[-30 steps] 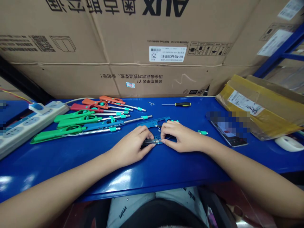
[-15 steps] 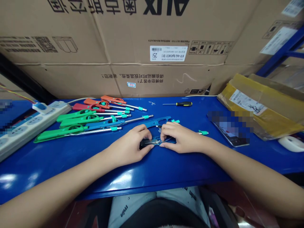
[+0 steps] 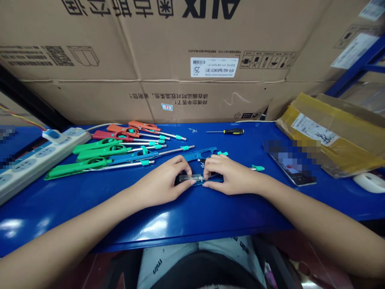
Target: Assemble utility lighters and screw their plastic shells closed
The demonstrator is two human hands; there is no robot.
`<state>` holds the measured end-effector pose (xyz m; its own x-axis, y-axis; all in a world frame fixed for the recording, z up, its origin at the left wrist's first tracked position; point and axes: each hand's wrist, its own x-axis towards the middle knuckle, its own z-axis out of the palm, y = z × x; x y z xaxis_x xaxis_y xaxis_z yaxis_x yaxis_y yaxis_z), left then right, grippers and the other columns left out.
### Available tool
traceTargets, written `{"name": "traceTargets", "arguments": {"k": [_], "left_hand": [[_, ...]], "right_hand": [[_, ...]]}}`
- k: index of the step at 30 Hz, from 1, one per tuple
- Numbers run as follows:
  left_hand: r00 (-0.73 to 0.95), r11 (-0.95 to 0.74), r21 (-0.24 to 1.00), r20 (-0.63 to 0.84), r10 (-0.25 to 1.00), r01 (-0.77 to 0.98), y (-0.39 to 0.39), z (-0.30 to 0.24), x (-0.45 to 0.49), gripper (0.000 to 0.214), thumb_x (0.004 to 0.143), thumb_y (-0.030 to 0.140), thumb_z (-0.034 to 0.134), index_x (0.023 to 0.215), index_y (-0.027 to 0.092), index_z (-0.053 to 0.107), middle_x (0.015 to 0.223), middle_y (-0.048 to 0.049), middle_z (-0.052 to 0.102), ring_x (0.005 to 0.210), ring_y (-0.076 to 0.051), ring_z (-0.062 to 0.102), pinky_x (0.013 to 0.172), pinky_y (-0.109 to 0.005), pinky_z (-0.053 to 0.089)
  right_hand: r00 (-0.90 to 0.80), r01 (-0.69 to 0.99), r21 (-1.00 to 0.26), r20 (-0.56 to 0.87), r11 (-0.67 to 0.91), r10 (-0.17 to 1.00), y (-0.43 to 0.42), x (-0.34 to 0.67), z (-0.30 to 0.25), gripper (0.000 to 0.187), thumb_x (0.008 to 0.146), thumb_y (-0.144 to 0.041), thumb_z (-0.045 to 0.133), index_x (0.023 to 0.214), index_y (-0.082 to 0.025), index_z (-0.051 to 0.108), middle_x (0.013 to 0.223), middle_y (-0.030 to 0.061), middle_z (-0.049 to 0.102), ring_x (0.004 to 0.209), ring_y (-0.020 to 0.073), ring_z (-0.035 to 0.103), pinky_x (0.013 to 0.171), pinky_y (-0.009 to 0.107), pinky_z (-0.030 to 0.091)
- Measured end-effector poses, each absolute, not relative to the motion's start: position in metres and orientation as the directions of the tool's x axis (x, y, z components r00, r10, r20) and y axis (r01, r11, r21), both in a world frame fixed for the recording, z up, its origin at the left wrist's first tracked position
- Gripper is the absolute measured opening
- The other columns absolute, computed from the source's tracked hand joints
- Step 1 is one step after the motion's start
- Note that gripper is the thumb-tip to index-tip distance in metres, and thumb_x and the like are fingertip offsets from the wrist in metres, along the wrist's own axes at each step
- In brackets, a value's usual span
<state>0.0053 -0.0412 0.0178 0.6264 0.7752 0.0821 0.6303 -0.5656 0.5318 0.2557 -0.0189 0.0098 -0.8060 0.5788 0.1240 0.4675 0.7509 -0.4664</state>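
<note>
An opened blue stick lighter (image 3: 199, 182) lies between my hands near the middle of the table. My left hand (image 3: 162, 178) is closed, with thumb and index finger gripping the lighter's clear fuel tank (image 3: 187, 177). My right hand (image 3: 233, 174) is also closed, its fingers pinching the inner parts beside the tank and hiding some of them. The lighter's metal tube passes under my right hand, and its teal-tagged tip (image 3: 258, 168) shows beyond. Just behind my hands is a separate blue handle shell (image 3: 195, 154).
Several stick lighters in green, blue, red and orange, like this green one (image 3: 80, 166), lie at left. A power strip (image 3: 39, 158) borders them. Behind are a screwdriver (image 3: 233, 131) and a large carton (image 3: 120, 96). A phone (image 3: 290, 164), taped box (image 3: 339, 136) and white mouse (image 3: 369, 182) are at right.
The clear fuel tank shows more plainly between my left fingers, where it looked dark before. My left fingertips have shifted slightly; my right hand stays nearly still.
</note>
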Motion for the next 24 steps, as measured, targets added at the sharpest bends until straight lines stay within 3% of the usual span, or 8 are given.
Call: {"name": "traceTargets", "arguments": {"k": [3,8,12,18,24], "left_hand": [[0.592,-0.582,0.513,0.168,0.789,0.631,-0.035,0.016,0.002,0.023,0.098,0.041,0.056,0.098,0.019,0.064,0.102,-0.0063,0.063,0.093,-0.022,0.062,0.085,-0.038,0.053],[0.577,-0.632,0.368,0.259,0.774,0.682,-0.028,0.004,0.000,0.025,0.099,0.037,0.055,0.111,0.019,0.066,0.118,-0.0110,0.064,0.113,-0.029,0.060,0.102,-0.049,0.049],[0.577,-0.649,0.378,0.299,0.760,0.660,-0.027,0.004,0.000,0.021,0.098,0.032,0.056,0.110,0.019,0.067,0.115,-0.0090,0.064,0.112,-0.026,0.060,0.105,-0.047,0.047],[0.678,-0.726,0.304,0.263,0.687,0.617,-0.029,0.011,-0.003,0.025,0.094,0.044,0.065,0.099,0.020,0.071,0.098,-0.0058,0.067,0.095,-0.024,0.062,0.089,-0.040,0.050],[0.767,-0.779,0.306,0.190,0.613,0.547,-0.031,0.013,-0.003,0.027,0.094,0.045,0.066,0.104,0.020,0.070,0.103,-0.0058,0.071,0.096,-0.024,0.065,0.088,-0.038,0.050]], "right_hand": [[-0.768,0.496,-0.475,0.150,0.727,0.623,-0.018,0.258,0.010,0.015,0.091,-0.032,0.070,0.097,-0.021,0.061,0.100,0.0031,0.067,0.097,0.0207,0.058,0.088,0.036,0.039],[-0.658,0.608,-0.411,0.217,0.679,0.721,-0.012,0.268,0.018,0.029,0.088,-0.036,0.071,0.113,-0.024,0.062,0.101,0.0046,0.067,0.098,0.0227,0.059,0.088,0.037,0.040],[-0.644,0.662,-0.306,0.234,0.684,0.729,-0.005,0.279,0.025,0.015,0.091,-0.031,0.066,0.103,-0.022,0.064,0.104,0.0058,0.068,0.102,0.0243,0.059,0.089,0.038,0.039],[-0.733,0.622,-0.311,0.092,0.719,0.674,0.003,0.293,0.028,0.014,0.091,-0.035,0.068,0.091,-0.021,0.066,0.095,0.0048,0.069,0.094,0.0228,0.061,0.089,0.037,0.041],[-0.710,0.654,-0.363,0.005,0.663,0.704,0.006,0.295,0.025,0.016,0.096,-0.032,0.059,0.090,-0.020,0.067,0.089,0.0050,0.069,0.077,0.0179,0.060,0.071,0.030,0.043]]}}
